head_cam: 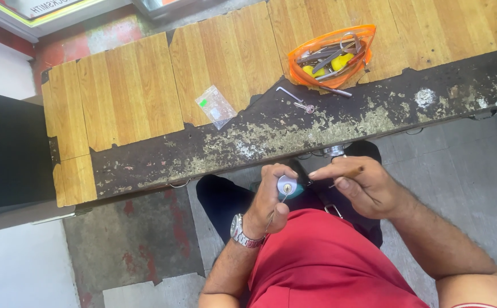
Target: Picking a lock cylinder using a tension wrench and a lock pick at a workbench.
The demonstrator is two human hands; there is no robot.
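Worn bench point(294, 131) runs across the top, wood panels peeling. Orange pouch point(333, 57) of tools at 1 o'clock; clear bag point(216, 106) at 11; hex key point(288, 93) and small key point(306, 106) just below the pouch. Left hand point(268, 201), at centre, grips a round lock cylinder point(286, 185) with a thin pick in its keyway. Right hand point(362, 185), at 3 o'clock of the cylinder, pinches a brown-handled tool point(348, 173).

Locksmith wkshop: worn wood bench point(146, 85) w/ pouch of tools point(332, 57), key point(304, 106).
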